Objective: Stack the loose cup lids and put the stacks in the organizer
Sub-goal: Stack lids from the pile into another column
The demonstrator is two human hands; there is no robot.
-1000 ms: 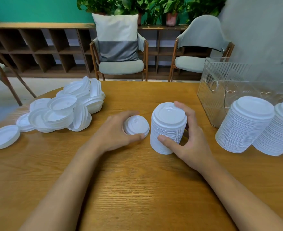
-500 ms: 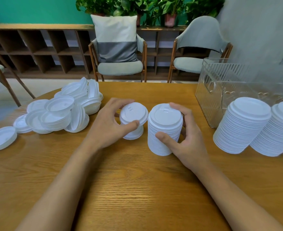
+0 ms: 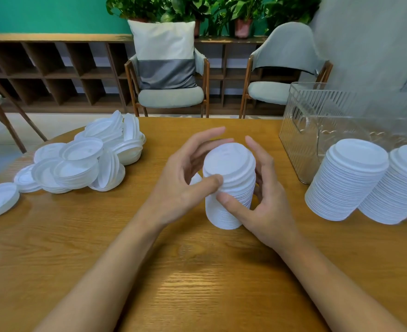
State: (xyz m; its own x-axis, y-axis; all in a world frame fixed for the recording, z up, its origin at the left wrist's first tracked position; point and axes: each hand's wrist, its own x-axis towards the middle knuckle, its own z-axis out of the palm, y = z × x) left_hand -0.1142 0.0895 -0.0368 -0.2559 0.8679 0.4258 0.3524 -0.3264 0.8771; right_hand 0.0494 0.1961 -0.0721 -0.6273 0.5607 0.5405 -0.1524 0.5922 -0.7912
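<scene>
Wood-grain table [image 3: 197, 283], lid stack [image 3: 229, 188] upright mid-table; left hand [image 3: 181, 183] & right hand [image 3: 264, 207] both wrap it. Loose lids [image 3: 78, 161] left of stack, clear organizer [image 3: 317, 130] + finished stacks [image 3: 346, 180] right, chairs [image 3: 171, 97], shelving [image 3: 54, 68], green wall [image 3: 42, 13] behind.

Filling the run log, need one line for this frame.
step: stacking | left hand: grips stack top | right hand: grips stack lower | loose lids: piled left | done stacks: on table beside organizer

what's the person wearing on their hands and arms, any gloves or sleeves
Nothing shows: the left hand and right hand are bare, with no gloves, rings or watch. The left forearm and right forearm are bare too, no sleeve in view.
</scene>
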